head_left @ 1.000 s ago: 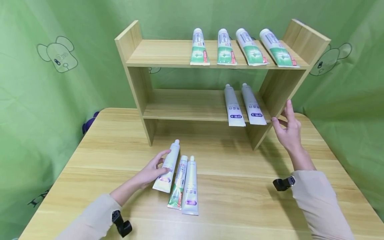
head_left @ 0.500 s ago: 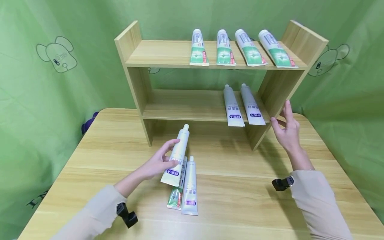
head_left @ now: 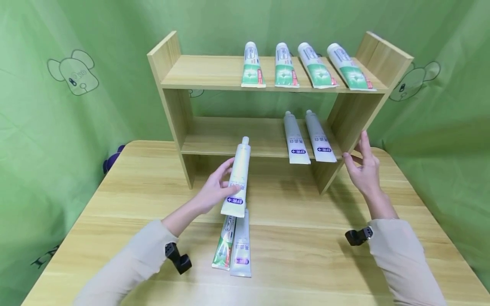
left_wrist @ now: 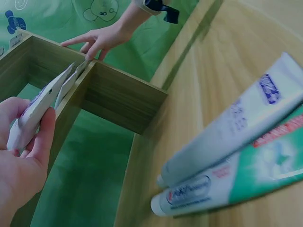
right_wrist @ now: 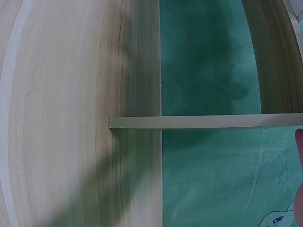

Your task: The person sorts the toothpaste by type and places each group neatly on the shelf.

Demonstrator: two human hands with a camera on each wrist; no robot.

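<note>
My left hand grips a white toothpaste tube with a purple label, raised off the table in front of the middle shelf, cap end up. In the left wrist view this tube sits between the thumb and fingers. Below it on the table lie a green-and-white toothpaste tube and another white tube, side by side. My right hand touches the outer right side of the wooden shelf, fingers spread. Only a sliver of that hand shows in the right wrist view.
On the top board lie several green-and-white tubes. Two white tubes lie at the right of the middle board, their ends over its front edge. A green curtain hangs behind the wooden table.
My left hand has lifted the white tube off the table and carried it up and rightward toward the middle board. The right hand has stayed at the shelf's side.
</note>
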